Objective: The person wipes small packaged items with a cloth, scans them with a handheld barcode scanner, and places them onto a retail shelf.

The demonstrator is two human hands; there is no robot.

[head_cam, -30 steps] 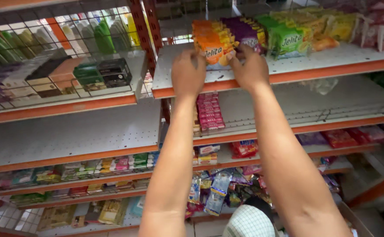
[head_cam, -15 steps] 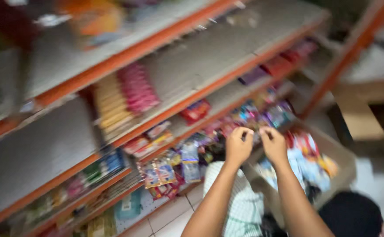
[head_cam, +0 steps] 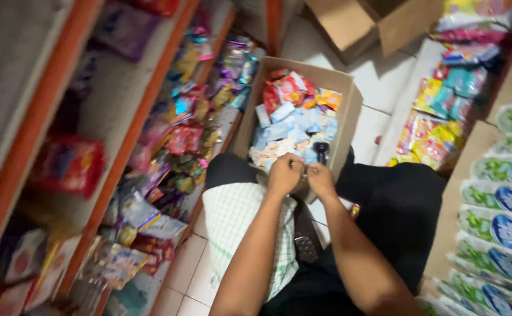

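Meeting at the cardboard box (head_cam: 349,111) of pale-blue packets (head_cam: 294,126), left hand (head_cam: 285,174) and right hand (head_cam: 320,179) curl; grip unclear.

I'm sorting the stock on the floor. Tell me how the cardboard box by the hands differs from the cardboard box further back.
The near cardboard box is packed with small snack packets; the far cardboard box shows no contents from here. The near one sits just beyond the left hand and right hand; the far one lies away from both, cut off by the frame's edge. Both are plain brown, open-topped, on the tiled floor.
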